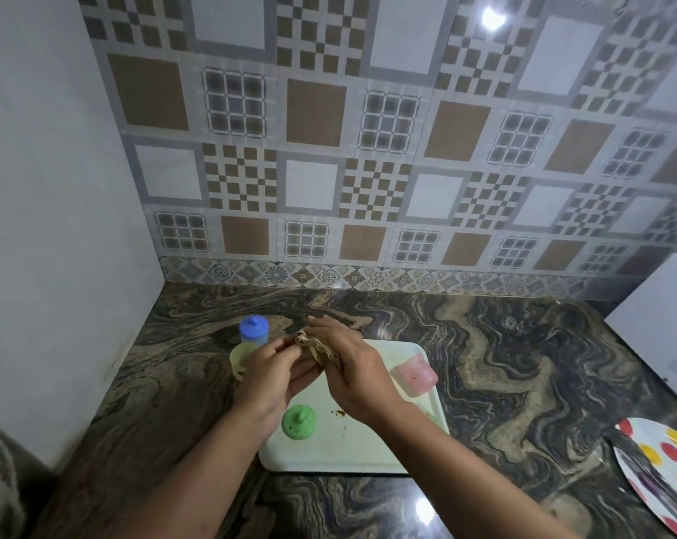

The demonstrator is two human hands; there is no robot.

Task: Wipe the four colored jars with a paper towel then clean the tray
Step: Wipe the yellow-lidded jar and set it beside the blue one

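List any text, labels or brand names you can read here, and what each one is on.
White box at the right edge: a few lines of dark print on its side, too small and blurred to read.
Jars, tray, spotted plate: no lettering visible.

worktop (504,344): dark marble, swirled tan veins, glossy, light glare near front edge. white box (663,336) on right edge near the back wall. plate (663,468) with red/yellow dots at front right corner, partly out of view. tiled wall (329,149) behind, brown/white/checker squares. plain white wall (49,188) on left
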